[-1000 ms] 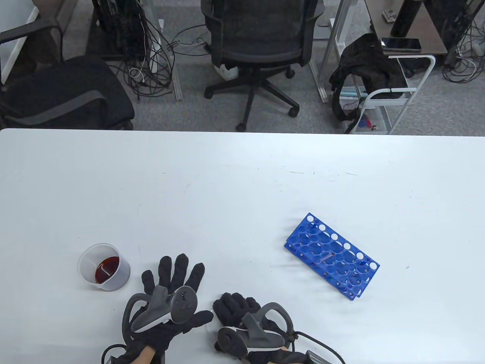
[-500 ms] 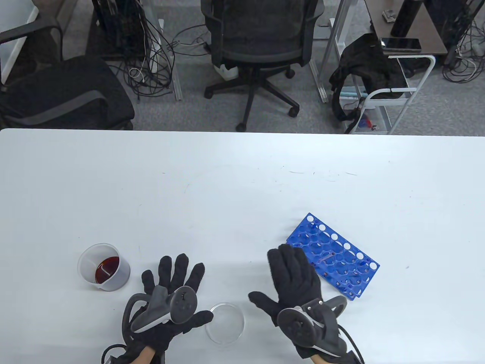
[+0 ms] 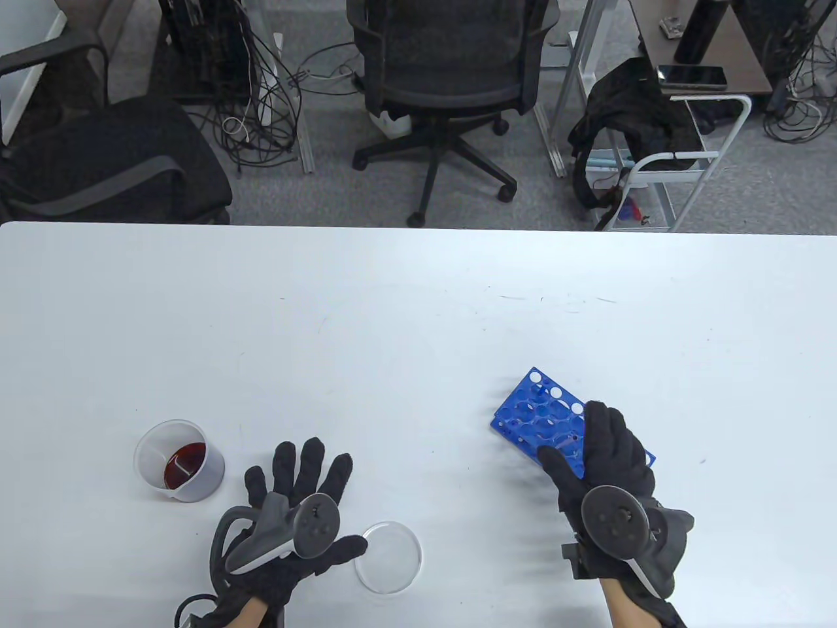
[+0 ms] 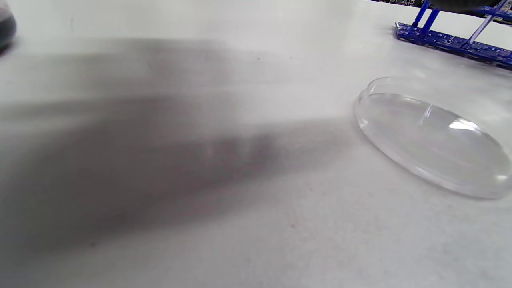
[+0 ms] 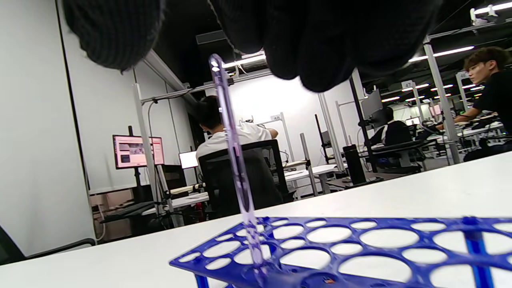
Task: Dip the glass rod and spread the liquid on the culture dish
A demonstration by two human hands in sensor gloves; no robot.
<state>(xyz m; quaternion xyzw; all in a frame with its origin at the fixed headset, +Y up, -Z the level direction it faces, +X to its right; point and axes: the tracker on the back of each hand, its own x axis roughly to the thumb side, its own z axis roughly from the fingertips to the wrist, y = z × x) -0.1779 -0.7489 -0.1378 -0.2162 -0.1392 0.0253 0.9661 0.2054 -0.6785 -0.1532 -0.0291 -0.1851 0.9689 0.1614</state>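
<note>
A clear glass rod (image 5: 234,160) stands tilted in a hole of the blue tube rack (image 3: 536,412), which also shows in the right wrist view (image 5: 360,244). My right hand (image 3: 570,437) is open over the rack; in the right wrist view the thumb and fingers hang around the rod's top without gripping it. An empty clear culture dish (image 3: 388,557) lies on the table and also shows in the left wrist view (image 4: 432,136). A beaker (image 3: 178,461) holds dark red liquid. My left hand (image 3: 330,500) rests flat, fingers spread, between beaker and dish.
The white table (image 3: 392,327) reaches to a far edge, with office chairs and a cart on the floor beyond. The rack's base (image 4: 452,40) shows at the top right of the left wrist view.
My right hand has left the culture dish, opened and moved right and away to the rack, over the rod. The dish now lies uncovered. The left hand has not moved.
</note>
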